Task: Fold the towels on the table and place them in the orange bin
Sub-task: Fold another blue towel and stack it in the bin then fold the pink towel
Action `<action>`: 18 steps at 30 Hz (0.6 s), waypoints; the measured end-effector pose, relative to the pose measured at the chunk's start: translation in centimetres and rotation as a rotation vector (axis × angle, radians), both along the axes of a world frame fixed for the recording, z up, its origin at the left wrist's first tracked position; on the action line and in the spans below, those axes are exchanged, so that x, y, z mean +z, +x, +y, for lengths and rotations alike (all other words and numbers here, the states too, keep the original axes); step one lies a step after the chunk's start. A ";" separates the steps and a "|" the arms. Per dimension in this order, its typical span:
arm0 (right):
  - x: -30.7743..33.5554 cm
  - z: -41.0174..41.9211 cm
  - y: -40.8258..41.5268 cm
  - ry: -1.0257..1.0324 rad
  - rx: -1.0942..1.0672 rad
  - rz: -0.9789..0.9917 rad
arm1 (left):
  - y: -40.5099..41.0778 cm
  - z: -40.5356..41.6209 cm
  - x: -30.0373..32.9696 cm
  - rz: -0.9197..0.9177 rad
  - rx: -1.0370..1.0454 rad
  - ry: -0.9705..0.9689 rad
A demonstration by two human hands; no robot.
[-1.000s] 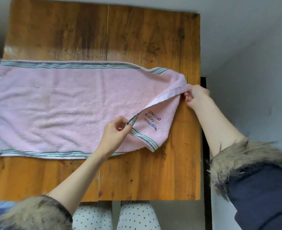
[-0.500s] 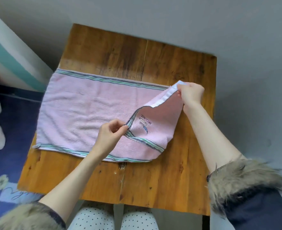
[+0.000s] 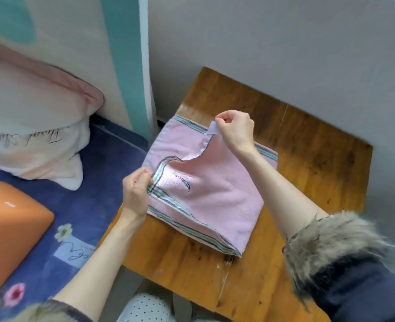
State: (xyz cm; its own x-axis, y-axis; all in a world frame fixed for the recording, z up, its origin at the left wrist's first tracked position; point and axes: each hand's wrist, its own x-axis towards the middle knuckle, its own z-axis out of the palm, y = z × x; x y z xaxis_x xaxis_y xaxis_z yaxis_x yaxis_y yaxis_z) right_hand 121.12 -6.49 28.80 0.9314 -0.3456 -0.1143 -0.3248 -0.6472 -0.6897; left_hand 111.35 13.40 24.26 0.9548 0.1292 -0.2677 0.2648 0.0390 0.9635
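A pink towel [image 3: 215,198] is observed on the wooden desk [image 3: 308,145], half folded: its right portion is carried over the left portion, with the fold line at the right and the free short edge raised above the lower layer.

The left hand [image 3: 137,189] is closed in a pinch on the near corner of the raised edge, at the striped border. The right hand [image 3: 234,127] is closed in a pinch on the far corner, held a little higher above the desk. Between the two hands the edge sags in a curve.

The governing relation is noted as follows. The raised edge runs from the near-left hand to the far-right hand, roughly parallel to the short end of the lower layer, which lies just beyond and to the left of both hands. It is judged that the coming move requires both corners to be carried leftward and lowered until edge meets edge; the left hand is the nearer to its target corner.

The orange bin [image 3: 10,228] is seen on the blue patterned floor covering [image 3: 94,201], well to the left of the desk. No towel is seen in it, though its interior is largely hidden. The task is judged to be at the first fold.
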 end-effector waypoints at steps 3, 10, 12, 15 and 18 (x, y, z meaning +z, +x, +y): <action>-1.7 2.7 2.0 -0.009 0.109 0.055 | 0.2 2.2 -2.0 0.100 0.068 0.150; -7.2 2.1 2.9 -0.020 0.219 0.264 | 0.3 4.2 -8.2 0.496 -0.046 0.440; -9.6 0.5 2.1 -0.149 0.235 0.318 | 0.4 3.7 -8.5 0.502 -0.091 0.474; -12.4 -2.1 0.6 -0.298 0.312 0.485 | 0.5 3.3 -9.0 0.484 -0.133 0.522; -13.5 -3.7 -1.5 -0.362 0.366 0.580 | 1.0 2.9 -9.5 0.472 -0.160 0.577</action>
